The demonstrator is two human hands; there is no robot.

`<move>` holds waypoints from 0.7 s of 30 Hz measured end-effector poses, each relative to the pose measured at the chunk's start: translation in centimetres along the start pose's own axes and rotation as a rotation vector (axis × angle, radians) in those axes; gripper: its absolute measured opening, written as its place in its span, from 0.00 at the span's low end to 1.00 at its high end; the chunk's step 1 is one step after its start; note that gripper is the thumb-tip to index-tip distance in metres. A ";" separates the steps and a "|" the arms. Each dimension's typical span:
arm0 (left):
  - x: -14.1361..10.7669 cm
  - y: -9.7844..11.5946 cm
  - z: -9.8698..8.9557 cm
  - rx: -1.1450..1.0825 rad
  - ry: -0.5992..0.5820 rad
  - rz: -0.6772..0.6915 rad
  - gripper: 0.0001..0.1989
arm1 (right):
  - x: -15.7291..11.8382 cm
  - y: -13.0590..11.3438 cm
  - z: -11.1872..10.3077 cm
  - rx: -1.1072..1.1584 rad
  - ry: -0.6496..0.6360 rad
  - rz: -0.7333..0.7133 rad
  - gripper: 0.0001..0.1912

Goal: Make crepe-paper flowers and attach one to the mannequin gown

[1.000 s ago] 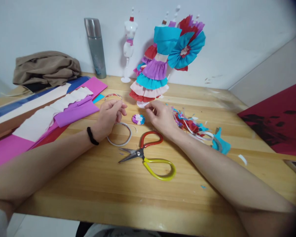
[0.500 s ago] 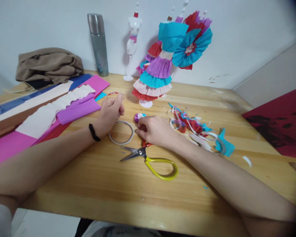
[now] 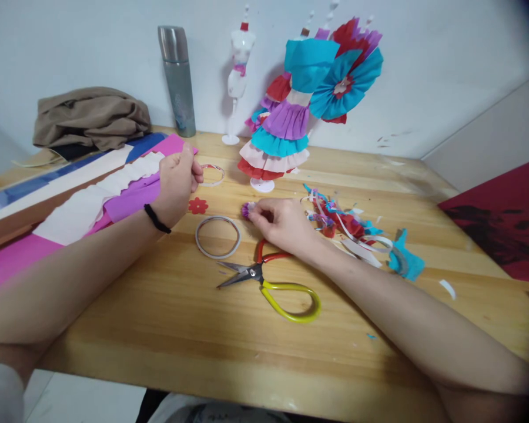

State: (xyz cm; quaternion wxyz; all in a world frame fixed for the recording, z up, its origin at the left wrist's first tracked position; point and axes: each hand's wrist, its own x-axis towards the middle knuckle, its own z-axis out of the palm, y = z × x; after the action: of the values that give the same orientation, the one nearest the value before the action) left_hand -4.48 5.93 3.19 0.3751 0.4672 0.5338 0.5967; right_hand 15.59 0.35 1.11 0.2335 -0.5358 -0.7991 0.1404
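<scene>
My left hand (image 3: 178,179) is closed above the left part of the table, beside the coloured paper sheets; anything between its fingertips is too small to make out. A red flower cutout (image 3: 198,205) lies just to its right. My right hand (image 3: 280,220) pinches a small purple and white ruffled flower (image 3: 247,210) at the table's middle. Below it, scissors (image 3: 253,272) with one red and one yellow handle lie with blades apart. Between the hands rest a white tape ring (image 3: 218,257) and, farther back, a smaller ring (image 3: 223,176).
Coloured paper sheets (image 3: 70,217) cover the left side. Behind stand a grey flask (image 3: 178,88), a bare white mannequin (image 3: 240,64) and a mannequin in a ruffled paper dress (image 3: 286,120). Paper scraps (image 3: 335,217) lie right of centre, near a brown cloth-free wooden edge (image 3: 229,388).
My left hand has moved left and slightly up, uncovering the red flower cutout and the smaller ring. My right hand has shifted slightly, showing more of the red scissor handle.
</scene>
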 end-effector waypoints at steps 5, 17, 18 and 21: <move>0.0 -0.7 0.0 0.010 -0.051 -0.005 0.30 | 0.8 1.9 0.1 0.269 0.225 0.052 0.12; 0.3 -2.3 -0.3 0.221 -0.144 0.028 0.24 | 1.9 4.6 0.8 0.313 0.323 0.114 0.12; 0.4 -2.3 -0.3 0.251 -0.159 0.032 0.24 | 1.9 4.6 0.9 0.295 0.324 0.105 0.11; 0.8 -2.1 -0.5 0.329 -0.220 0.040 0.22 | 2.0 4.8 1.0 0.259 0.325 0.077 0.09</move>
State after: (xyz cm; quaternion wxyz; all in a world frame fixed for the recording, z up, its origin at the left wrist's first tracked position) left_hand -5.32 6.86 1.25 0.3378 0.5951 0.5706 0.4541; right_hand 18.27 4.06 -1.59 0.4208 -0.5472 -0.7051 0.1623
